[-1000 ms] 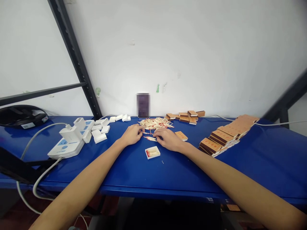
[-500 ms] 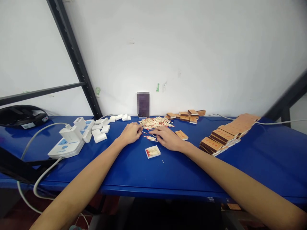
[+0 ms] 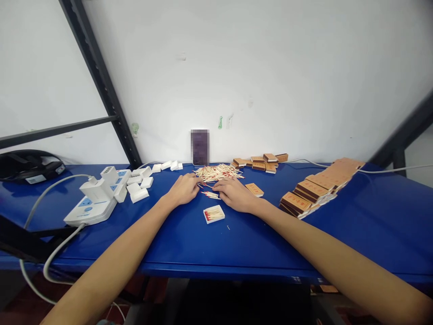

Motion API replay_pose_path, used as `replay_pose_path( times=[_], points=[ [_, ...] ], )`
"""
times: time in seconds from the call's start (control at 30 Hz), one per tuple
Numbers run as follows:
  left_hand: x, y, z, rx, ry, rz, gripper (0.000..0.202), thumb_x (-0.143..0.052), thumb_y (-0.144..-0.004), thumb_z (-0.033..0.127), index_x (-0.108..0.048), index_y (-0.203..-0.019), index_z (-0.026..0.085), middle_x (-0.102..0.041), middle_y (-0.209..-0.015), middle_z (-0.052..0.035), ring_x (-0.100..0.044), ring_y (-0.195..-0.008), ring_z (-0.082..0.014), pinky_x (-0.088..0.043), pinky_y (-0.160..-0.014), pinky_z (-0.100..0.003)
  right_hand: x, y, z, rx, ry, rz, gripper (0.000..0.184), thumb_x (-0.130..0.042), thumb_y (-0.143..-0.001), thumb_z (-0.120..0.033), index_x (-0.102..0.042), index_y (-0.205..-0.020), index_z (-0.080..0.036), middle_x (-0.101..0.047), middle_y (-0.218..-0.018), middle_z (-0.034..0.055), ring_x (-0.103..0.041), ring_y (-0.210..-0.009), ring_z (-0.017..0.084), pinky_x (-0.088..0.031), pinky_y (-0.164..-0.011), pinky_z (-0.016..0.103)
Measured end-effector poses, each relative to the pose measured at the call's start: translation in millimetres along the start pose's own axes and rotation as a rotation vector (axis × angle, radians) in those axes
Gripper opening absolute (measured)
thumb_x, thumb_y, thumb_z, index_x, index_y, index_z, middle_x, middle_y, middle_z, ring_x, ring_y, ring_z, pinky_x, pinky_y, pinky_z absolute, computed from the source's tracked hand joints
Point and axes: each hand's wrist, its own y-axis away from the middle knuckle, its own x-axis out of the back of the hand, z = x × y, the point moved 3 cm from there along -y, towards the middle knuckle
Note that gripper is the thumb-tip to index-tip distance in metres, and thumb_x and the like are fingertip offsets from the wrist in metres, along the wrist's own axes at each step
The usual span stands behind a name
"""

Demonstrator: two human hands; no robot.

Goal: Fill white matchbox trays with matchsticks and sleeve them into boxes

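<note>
The left hand (image 3: 186, 188) has curled fingers; I cannot tell whether they grip a match. The pile of matches (image 3: 218, 172) lies at its 2 o'clock, the small cluster of matches (image 3: 210, 195) at 3, and the white tray (image 3: 216, 220), holding matches, at 4. The right hand (image 3: 234, 194) is bent at the fingers, its grip also unclear; from it, the pile sits near 11 o'clock, the cluster at 9, an orange matchbox (image 3: 254, 189) around 3.
</note>
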Motion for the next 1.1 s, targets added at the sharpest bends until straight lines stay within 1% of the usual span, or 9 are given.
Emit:
replay_pose_path(
  times=[0.1, 0.23, 0.37, 0.5, 0.63, 0.8, 0.97, 1.03, 1.1],
  points=[
    [2.3, 0, -1, 0.013, 0.02, 0.016, 0.028, -0.045, -0.084, 0.016, -0.069, -0.097, 0.019, -0.064, -0.091, -0.0079, -0.06, -0.087, -0.023, -0.046, -0.079, -0.033, -1, 0, 1, -0.003, -0.046, 0.039, 0.032, -0.045, -0.09, -0.012, -0.069, -0.112, -0.013, -0.068, -0.117, 0.011, -0.058, -0.113, 0.026, -0.04, -0.099, 0.044],
    [6.9, 1, -1, 0.05, 0.046, 0.033, 0.021, -0.051, -0.084, 0.025, -0.07, -0.087, 0.017, -0.065, -0.085, -0.0077, -0.061, -0.081, -0.0228, -0.046, -0.074, -0.032, -2, -1, 4, 0.021, -0.094, 0.088, 0.033, -0.046, -0.088, -0.011, -0.071, -0.109, -0.012, -0.071, -0.113, 0.0112, -0.062, -0.107, 0.024, -0.044, -0.098, 0.04],
    [8.6, 0, -4, 0.078, 0.066, 0.044, 0.025, -0.051, -0.085, 0.03, -0.072, -0.088, 0.015, -0.067, -0.083, -0.0086, -0.062, -0.078, -0.0225, -0.047, -0.072, -0.031, -4, 0, 5, 0.037, -0.144, 0.098, 0.034, -0.046, -0.086, -0.01, -0.071, -0.109, -0.013, -0.071, -0.114, 0.0111, -0.063, -0.109, 0.024, -0.046, -0.099, 0.041],
    [8.0, 0, -4, 0.09, 0.085, 0.035, 0.024, -0.054, -0.084, 0.028, -0.073, -0.088, 0.015, -0.069, -0.085, -0.0087, -0.064, -0.077, -0.0216, -0.047, -0.071, -0.03, -2, 2, 4, 0.07, -0.211, 0.082, 0.037, -0.045, -0.086, -0.008, -0.07, -0.111, -0.016, -0.068, -0.12, 0.0086, -0.06, -0.115, 0.022, -0.044, -0.103, 0.041],
    [8.8, 1, -3, 0.105, 0.102, 0.016, 0.025, -0.053, -0.084, 0.029, -0.073, -0.087, 0.015, -0.071, -0.086, -0.0086, -0.065, -0.077, -0.0216, -0.048, -0.069, -0.029, 5, 3, 14, -0.056, -0.123, 0.147, 0.036, -0.047, -0.085, -0.008, -0.069, -0.113, -0.018, -0.069, -0.116, 0.0089, -0.06, -0.112, 0.024, -0.045, -0.099, 0.041],
    [9.9, 1, -7, 0.133, 0.061, 0.01, 0.026, -0.05, -0.086, 0.026, -0.074, -0.085, 0.015, -0.072, -0.083, -0.0091, -0.066, -0.077, -0.0224, -0.048, -0.069, -0.029, 11, 6, 26, -0.167, -0.052, 0.046, 0.031, -0.05, -0.086, -0.008, -0.071, -0.107, -0.015, -0.071, -0.107, 0.0116, -0.063, -0.102, 0.025, -0.048, -0.09, 0.038],
    [9.7, 0, -14, 0.177, 0.053, 0.006, 0.025, -0.051, -0.083, 0.023, -0.075, -0.086, 0.015, -0.074, -0.086, -0.0095, -0.066, -0.079, -0.0225, -0.047, -0.071, -0.029, 9, 0, 21, -0.199, -0.093, 0.067, 0.031, -0.051, -0.083, -0.004, -0.072, -0.103, -0.016, -0.073, -0.096, 0.0084, -0.066, -0.089, 0.02, -0.049, -0.083, 0.031],
    [10.0, 0, -13, 0.165, 0.052, 0.006, 0.027, -0.05, -0.084, 0.024, -0.075, -0.084, 0.015, -0.074, -0.084, -0.01, -0.066, -0.077, -0.0225, -0.047, -0.07, -0.029, 5, -5, 16, -0.187, -0.11, 0.067, 0.032, -0.051, -0.082, -0.003, -0.072, -0.103, -0.015, -0.074, -0.093, 0.0079, -0.066, -0.086, 0.019, -0.049, -0.081, 0.03],
    [10.3, 0, -10, 0.136, 0.049, 0.008, 0.028, -0.049, -0.084, 0.024, -0.076, -0.081, 0.015, -0.074, -0.081, -0.0104, -0.066, -0.073, -0.0218, -0.046, -0.068, -0.029, 2, -10, 11, -0.152, -0.139, 0.07, 0.032, -0.049, -0.083, -0.003, -0.071, -0.104, -0.014, -0.074, -0.096, 0.0085, -0.067, -0.088, 0.02, -0.049, -0.082, 0.03]
  ],
)
